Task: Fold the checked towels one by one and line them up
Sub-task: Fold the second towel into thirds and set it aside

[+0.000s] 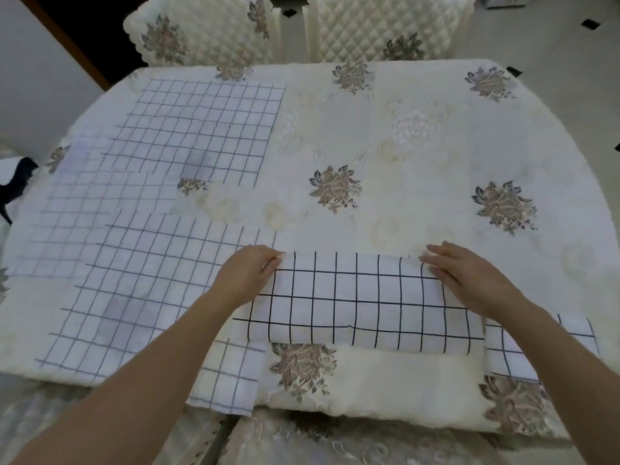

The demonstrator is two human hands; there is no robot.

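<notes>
white cloth checked in dark lines: a folded towel [362, 307] lies along the middle of the table's [419, 162] near edge. the left hand [248, 276] pinches its far left corner between thumb and curled fingers. the right hand [469, 280] rests on its far right corner, fingers straight (palm down). a small checked piece [536, 350] lies under the right forearm by the near right edge. a checked flap [228, 377] hangs over the near edge. spread towels [151, 280] overlap along the left side up to the far left corner. quilted chairs [385, 28] stand beyond the far edge.
</notes>
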